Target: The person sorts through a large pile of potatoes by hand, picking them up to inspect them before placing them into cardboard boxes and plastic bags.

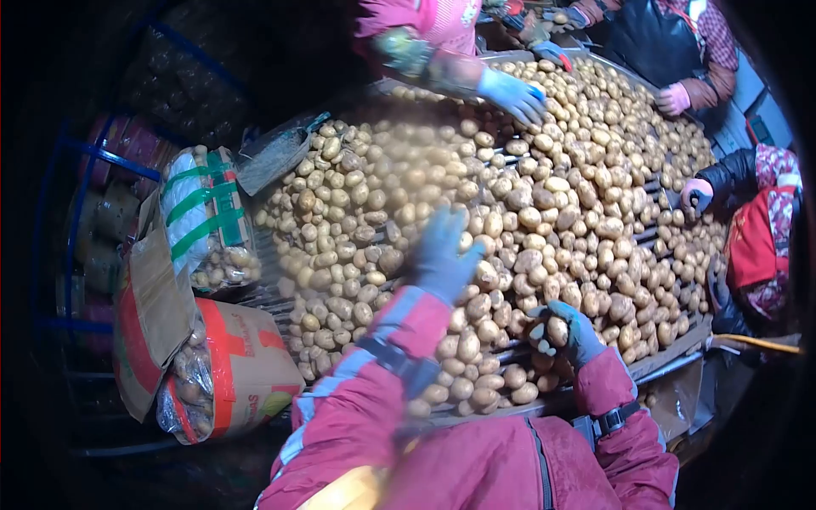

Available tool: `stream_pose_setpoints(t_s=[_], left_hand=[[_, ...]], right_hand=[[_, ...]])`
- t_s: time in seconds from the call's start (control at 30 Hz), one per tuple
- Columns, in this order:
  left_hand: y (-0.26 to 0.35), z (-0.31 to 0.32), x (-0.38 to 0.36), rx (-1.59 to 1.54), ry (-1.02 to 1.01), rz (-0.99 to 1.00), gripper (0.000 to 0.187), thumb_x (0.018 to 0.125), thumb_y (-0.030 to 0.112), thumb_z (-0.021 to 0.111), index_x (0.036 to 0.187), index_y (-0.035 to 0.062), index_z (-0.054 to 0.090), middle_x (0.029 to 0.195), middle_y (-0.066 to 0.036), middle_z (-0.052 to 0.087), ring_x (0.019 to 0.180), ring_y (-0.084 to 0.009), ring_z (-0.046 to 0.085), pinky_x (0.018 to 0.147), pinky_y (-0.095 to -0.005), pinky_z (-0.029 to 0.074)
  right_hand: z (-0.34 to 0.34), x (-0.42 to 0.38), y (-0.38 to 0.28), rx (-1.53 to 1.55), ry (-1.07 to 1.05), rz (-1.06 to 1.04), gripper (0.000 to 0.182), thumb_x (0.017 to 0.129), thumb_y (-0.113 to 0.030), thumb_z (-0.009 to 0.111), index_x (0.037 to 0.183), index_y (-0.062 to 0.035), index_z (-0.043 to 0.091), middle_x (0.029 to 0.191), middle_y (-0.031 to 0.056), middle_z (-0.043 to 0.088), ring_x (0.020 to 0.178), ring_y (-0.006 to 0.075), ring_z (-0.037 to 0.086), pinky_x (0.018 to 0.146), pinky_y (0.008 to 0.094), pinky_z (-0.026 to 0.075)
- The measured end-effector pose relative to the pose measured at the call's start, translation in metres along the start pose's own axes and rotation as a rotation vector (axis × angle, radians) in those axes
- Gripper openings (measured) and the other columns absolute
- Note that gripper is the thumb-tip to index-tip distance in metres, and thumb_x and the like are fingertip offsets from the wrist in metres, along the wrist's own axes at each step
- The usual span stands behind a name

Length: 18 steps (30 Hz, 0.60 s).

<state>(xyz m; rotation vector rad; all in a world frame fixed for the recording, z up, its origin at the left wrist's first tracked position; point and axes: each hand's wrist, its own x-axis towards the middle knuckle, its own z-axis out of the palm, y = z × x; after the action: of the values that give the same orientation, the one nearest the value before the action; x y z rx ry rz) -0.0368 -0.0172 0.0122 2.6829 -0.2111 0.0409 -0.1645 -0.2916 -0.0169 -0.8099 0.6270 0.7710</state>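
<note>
Many potatoes (544,246) cover a slatted sorting table in front of me. My left hand (444,257), in a blue glove, is over the potatoes near the middle; its fingers are spread and blurred, and nothing shows in them. Close to the table's near edge, my right hand (580,333), also gloved, has its fingers curled round a potato (557,331). Other potatoes lie against and around that hand. Dark slats show in gaps between potatoes beside it.
At the left stand a cardboard box with red tape (255,353) and a green-taped package (204,212), both holding potatoes. A metal scoop (276,157) lies at the far left edge. Co-workers' gloved hands (514,95) reach over the far and right sides.
</note>
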Motion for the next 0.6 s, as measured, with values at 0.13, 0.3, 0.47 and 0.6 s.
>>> stream_pose_setpoints(t_s=[0.13, 0.3, 0.47, 0.6], left_hand=[[-0.110, -0.020, 0.056, 0.054, 0.174, -0.188, 0.056, 0.096, 0.035, 0.066, 0.141, 0.0042, 0.055, 0.146, -0.020, 0.049, 0.131, -0.0312, 0.052, 0.109, -0.0408, 0.043], [-0.217, -0.026, 0.136, -0.190, 0.181, -0.256, 0.058, 0.093, 0.031, 0.069, 0.142, 0.0037, 0.055, 0.133, -0.024, 0.061, 0.122, -0.0339, 0.060, 0.104, -0.0403, 0.047], [-0.191, -0.037, 0.180, 0.033, -0.004, -0.164, 0.059, 0.088, 0.041, 0.064, 0.136, 0.0062, 0.059, 0.125, -0.025, 0.064, 0.116, -0.0412, 0.061, 0.099, -0.0445, 0.049], [-0.153, -0.035, 0.174, 0.004, -0.119, -0.159, 0.052, 0.088, 0.035, 0.064, 0.132, 0.0092, 0.061, 0.126, -0.024, 0.063, 0.116, -0.0409, 0.061, 0.099, -0.0471, 0.049]], right_hand=[[-0.005, 0.008, -0.008, -0.044, -0.026, 0.034, 0.042, 0.098, -0.035, 0.056, 0.119, -0.0008, 0.065, 0.087, 0.0132, 0.072, 0.055, 0.0243, 0.064, 0.046, 0.0325, 0.050], [-0.009, 0.004, -0.014, -0.022, -0.132, 0.083, 0.049, 0.096, -0.035, 0.059, 0.128, 0.0025, 0.061, 0.100, 0.0158, 0.073, 0.060, 0.0233, 0.067, 0.050, 0.0317, 0.055], [-0.012, 0.005, -0.011, 0.065, -0.109, 0.105, 0.052, 0.096, -0.035, 0.059, 0.129, 0.0046, 0.059, 0.105, 0.0180, 0.072, 0.060, 0.0237, 0.067, 0.049, 0.0314, 0.055], [-0.009, 0.011, -0.003, 0.133, -0.147, 0.105, 0.051, 0.096, -0.034, 0.058, 0.130, 0.0051, 0.058, 0.106, 0.0194, 0.072, 0.058, 0.0257, 0.067, 0.046, 0.0314, 0.054]])
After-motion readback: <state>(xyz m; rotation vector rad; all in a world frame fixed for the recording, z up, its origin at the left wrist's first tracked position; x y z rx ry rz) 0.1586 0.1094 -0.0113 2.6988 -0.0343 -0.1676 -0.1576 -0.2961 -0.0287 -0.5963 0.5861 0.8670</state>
